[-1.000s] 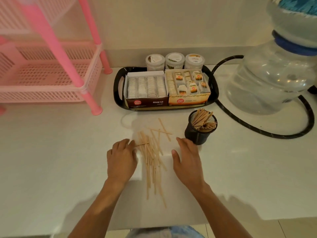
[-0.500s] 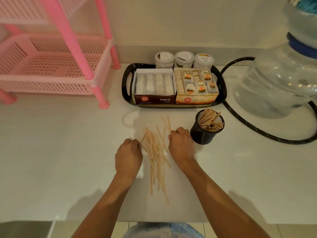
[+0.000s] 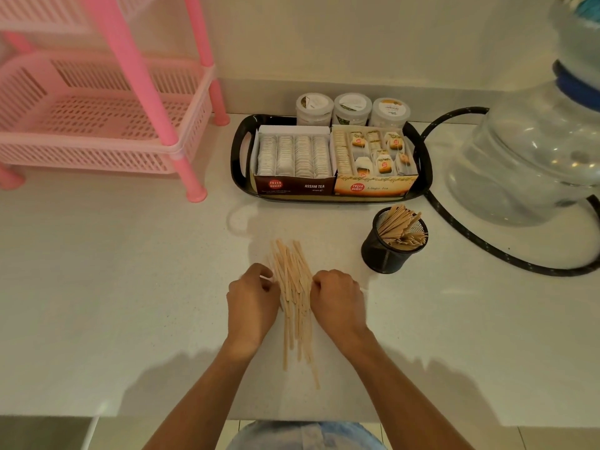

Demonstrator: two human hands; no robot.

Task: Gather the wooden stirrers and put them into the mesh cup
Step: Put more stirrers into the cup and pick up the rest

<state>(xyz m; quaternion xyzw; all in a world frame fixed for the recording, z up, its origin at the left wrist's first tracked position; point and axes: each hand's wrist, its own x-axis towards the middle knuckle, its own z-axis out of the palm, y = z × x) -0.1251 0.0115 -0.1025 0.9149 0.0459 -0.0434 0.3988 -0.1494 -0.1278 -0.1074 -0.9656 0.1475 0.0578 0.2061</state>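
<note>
Here the left hand (image 3: 251,303) and right hand (image 3: 337,300), fingers curled inward, press against either side of the wooden stirrers (image 3: 297,293), squeezing them into one bundle on the countertop (image 3: 130,287) for lifting toward the partly filled mesh cup (image 3: 391,248) nearby.

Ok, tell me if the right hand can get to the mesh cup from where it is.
Probably yes. The right hand is beside the loose stirrers, and the mesh cup stands just ahead and to its right, with only bare counter between them.
</note>
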